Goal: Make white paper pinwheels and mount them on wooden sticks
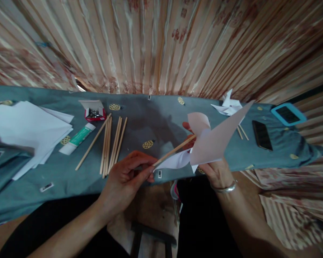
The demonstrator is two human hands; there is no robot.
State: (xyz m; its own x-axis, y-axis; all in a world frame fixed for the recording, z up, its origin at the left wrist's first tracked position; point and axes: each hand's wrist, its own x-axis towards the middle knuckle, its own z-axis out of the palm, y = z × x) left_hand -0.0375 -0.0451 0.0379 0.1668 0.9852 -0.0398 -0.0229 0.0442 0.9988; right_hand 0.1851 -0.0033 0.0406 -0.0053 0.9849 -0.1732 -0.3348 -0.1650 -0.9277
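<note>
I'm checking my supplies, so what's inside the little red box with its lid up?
Inside the red box is a heap of small, shiny metal-looking pieces, too small to identify. Only the top layer shows; whatever lies beneath is covered.

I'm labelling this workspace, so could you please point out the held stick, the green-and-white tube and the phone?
Held stick (174, 150): head view, middle of its visible length.
Green-and-white tube (80, 137): head view, green label.
Phone (262, 135): head view, middle of its upper face.

Dark phone (262, 135) near blue-framed device (289, 114)
</note>
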